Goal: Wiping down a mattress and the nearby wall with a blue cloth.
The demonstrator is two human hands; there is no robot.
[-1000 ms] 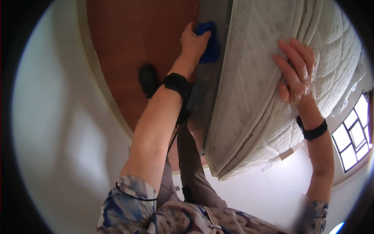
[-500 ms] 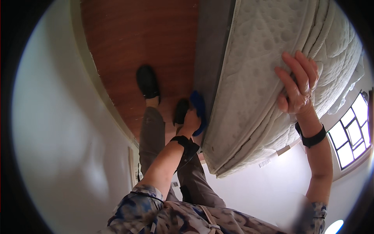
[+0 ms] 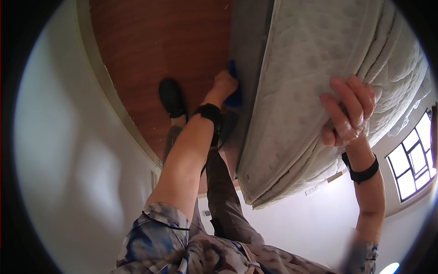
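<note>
Head view: at twelve o'clock the left hand (image 3: 225, 85) clutches a blue cloth (image 3: 234, 98) against a grey panel (image 3: 248, 39); near three, the right hand (image 3: 350, 114), unclenched, rests on the mattress (image 3: 299, 86).

Left hand (image 3: 225, 84): we are holding a cloth (image 3: 234, 98) against the panel (image 3: 250, 43). Right hand (image 3: 350, 112): we are resting it on the mattress (image 3: 299, 77), fingers spread and curling.

The left hand (image 3: 225, 85) partly hides the blue cloth (image 3: 234, 99), the mattress (image 3: 305, 68) cropped at top.
</note>
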